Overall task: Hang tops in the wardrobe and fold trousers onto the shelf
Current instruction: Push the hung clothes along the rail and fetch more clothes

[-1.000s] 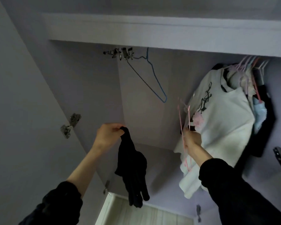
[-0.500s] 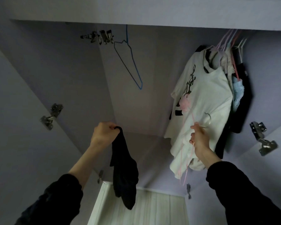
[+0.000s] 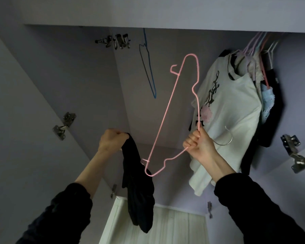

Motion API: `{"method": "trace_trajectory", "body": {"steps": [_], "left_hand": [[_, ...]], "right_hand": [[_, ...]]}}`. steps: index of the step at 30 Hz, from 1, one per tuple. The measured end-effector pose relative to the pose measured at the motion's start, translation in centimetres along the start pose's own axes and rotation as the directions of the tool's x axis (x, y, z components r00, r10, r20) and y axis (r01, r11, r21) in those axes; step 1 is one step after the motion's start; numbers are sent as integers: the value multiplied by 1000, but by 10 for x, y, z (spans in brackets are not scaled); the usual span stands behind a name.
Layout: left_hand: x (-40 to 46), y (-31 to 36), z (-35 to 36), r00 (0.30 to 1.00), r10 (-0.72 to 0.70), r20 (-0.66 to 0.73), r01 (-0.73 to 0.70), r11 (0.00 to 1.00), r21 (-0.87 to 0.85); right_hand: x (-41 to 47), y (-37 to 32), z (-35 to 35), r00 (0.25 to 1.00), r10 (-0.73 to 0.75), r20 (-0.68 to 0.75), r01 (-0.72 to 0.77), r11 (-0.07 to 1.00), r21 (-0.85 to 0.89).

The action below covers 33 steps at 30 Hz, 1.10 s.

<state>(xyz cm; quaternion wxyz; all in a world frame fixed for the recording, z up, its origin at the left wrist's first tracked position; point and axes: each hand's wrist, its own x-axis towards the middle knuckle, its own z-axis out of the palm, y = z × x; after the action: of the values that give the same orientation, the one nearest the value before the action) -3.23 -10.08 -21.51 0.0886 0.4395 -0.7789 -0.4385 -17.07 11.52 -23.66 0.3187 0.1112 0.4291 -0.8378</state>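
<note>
We hold a black garment (image 3: 137, 189) in our left hand (image 3: 111, 140); the fingers are curled tight around its top end, and the rest hangs down, left of the pink hanger (image 3: 174, 110). Our right hand (image 3: 197, 147) grips the pink hanger at its neck, fingers closed around the wire, with its metal hook (image 3: 227, 138) just right of this hand. A white T-shirt (image 3: 232, 110) hangs right of the pink hanger, a blue hanger (image 3: 148, 71) left of it.
</note>
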Motion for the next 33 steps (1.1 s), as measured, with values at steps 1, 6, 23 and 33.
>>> {"method": "trace_trajectory", "body": {"steps": [1, 6, 23, 33], "left_hand": [[0, 2, -1, 1000, 4, 2, -4, 1000, -13], [-8, 14, -14, 1000, 24, -4, -24, 997, -74], [-26, 38, -66, 986, 97, -138, -130, 959, -251], [-28, 53, -82, 970, 203, -137, -223, 962, -157]], "right_hand": [[-1, 1, 5, 1000, -2, 23, 1, 1000, 22], [-1, 7, 9, 997, 11, 81, -20, 993, 115], [7, 7, 38, 952, -126, 278, 180, 967, -179], [3, 5, 44, 969, -106, 225, 111, 994, -9]]}}
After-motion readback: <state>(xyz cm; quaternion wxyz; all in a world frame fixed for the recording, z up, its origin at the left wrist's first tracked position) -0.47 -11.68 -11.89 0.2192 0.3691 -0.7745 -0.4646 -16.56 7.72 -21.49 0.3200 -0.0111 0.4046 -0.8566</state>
